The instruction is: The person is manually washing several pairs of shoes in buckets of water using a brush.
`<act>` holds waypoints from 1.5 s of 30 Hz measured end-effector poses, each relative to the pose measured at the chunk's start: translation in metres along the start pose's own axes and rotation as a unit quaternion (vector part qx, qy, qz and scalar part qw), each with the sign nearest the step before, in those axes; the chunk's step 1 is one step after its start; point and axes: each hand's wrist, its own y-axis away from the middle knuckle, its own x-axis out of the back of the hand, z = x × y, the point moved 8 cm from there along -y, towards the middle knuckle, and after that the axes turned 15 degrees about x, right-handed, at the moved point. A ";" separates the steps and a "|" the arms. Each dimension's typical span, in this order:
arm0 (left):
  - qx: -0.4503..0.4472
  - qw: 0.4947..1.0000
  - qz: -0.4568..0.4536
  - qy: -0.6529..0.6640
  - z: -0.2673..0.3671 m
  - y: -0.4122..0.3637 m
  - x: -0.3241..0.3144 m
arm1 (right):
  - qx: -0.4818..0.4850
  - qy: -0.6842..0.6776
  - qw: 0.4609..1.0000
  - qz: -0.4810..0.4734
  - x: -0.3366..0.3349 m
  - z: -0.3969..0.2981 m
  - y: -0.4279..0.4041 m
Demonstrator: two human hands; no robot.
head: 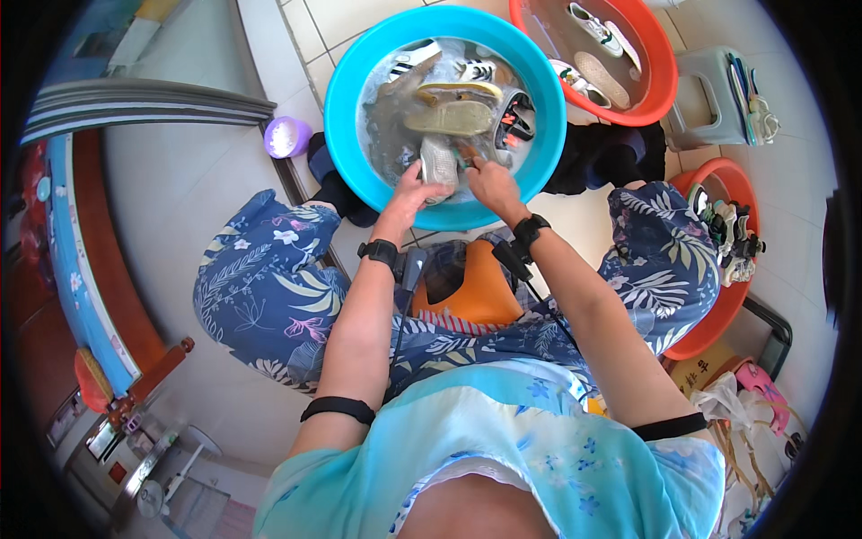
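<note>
My left hand [412,194] grips a pale, wet shoe [439,162] over the near side of a turquoise plastic basin [342,128]. Close on its right, my right hand [495,187] is closed around what looks like a brush [465,151], mostly covered by the fingers. Murky, sudsy water fills the basin. Behind the held shoe lies an olive-coloured sole [450,118], with a yellow-edged shoe [461,91] just beyond it. A dark sandal with orange marks [513,124] leans at the right wall. White shoes with black stripes [415,59] lie at the back.
An orange-red basin [663,87] at upper right holds water, white shoes and insoles. Beside it is a grey plastic stool [693,101]. Another red basin [734,316] at right carries several shoes. A purple cup of white powder [287,137] stands left, near a sliding-door track.
</note>
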 end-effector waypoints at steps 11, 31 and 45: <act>-0.111 0.988 0.083 -0.060 -0.014 -0.011 0.005 | 0.011 -0.160 0.987 -0.032 0.010 -0.048 0.078; -0.051 0.988 0.110 -0.093 -0.015 -0.016 0.016 | 0.091 0.007 0.992 -0.086 -0.012 -0.068 0.024; -0.237 0.897 0.222 -0.299 -0.003 -0.012 0.008 | 0.147 0.143 0.971 -0.124 0.012 -0.081 0.065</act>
